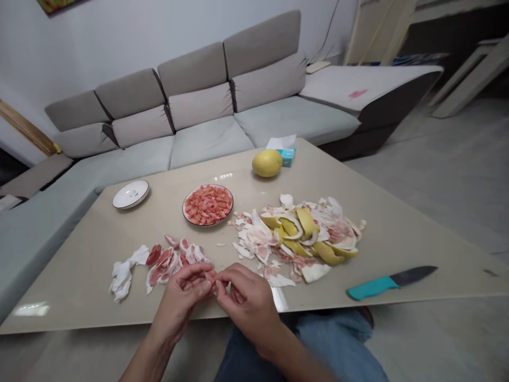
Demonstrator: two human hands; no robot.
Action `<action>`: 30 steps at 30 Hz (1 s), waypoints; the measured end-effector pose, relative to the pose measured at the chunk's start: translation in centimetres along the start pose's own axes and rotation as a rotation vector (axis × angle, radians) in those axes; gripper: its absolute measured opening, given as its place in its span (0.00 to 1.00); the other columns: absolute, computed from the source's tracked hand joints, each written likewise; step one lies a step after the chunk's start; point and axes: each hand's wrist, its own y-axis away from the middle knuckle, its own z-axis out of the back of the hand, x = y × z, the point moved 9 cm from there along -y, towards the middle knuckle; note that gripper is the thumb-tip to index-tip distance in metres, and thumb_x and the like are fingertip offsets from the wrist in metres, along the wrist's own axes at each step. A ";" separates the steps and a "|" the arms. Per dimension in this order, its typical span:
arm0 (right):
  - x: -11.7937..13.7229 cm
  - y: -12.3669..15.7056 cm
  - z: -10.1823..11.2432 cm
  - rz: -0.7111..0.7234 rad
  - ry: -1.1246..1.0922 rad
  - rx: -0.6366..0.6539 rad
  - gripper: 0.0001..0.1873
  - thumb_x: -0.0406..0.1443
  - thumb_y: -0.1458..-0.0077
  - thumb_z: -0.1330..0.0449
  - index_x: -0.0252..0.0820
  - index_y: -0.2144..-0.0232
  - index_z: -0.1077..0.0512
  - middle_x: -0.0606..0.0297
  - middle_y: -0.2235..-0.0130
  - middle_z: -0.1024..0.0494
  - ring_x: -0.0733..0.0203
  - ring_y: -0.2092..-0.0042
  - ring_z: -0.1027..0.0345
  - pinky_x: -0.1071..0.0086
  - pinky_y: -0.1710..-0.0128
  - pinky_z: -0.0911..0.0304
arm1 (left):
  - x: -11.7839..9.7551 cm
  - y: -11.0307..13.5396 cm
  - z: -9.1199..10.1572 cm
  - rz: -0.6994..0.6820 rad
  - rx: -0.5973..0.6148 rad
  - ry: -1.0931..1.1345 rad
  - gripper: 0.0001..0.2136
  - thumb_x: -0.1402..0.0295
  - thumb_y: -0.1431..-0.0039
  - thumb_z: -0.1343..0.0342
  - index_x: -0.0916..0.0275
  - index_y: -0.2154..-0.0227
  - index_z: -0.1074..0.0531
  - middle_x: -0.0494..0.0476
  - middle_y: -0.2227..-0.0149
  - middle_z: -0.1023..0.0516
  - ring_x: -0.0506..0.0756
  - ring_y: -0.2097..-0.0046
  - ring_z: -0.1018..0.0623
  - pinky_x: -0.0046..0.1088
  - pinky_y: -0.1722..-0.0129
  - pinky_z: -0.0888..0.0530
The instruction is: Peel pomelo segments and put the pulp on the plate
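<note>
A beige counter (59,286) is seen from above, with a seated person's bare forearms reaching in from the bottom edge. At far left, crumpled white pith scraps (122,273) lie in a loose strip, and just to their right sits a cluster of pink pomelo segments (170,260), their skins partly torn open. Below that cluster, the left hand (181,292) curls inward and meets the right hand (248,302) — both grips are closed, pinching a small pale-pink piece of pomelo (212,278), mostly hidden by the fingers, just above the counter's near edge. Flesh this soft looks easy to tear, so a light pinch close to the skin would likely suit it better than a hard squeeze. Farther back are a small white dish (131,194) and a round plate (207,225) heaped with pink pulp (207,204). Beyond them rests a whole yellow pomelo (267,163), with a tissue box (287,157) just behind it. To the right spreads a large heap of yellow rind and white pith (302,233), and at the right, a knife with a teal handle (392,281) lies on the counter — a grey sofa (209,140) runs along the far side
</note>
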 end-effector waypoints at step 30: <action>-3.0 -0.6 0.4 -0.297 -0.129 0.007 0.08 0.33 0.46 0.42 0.40 0.74 0.24 0.67 0.76 0.27 0.68 0.79 0.43 0.74 0.81 0.49 | 0.8 -0.2 -0.7 0.156 0.088 0.115 0.12 0.68 0.44 0.36 0.64 0.57 0.23 0.59 0.62 0.19 0.51 0.63 0.21 0.30 0.56 0.23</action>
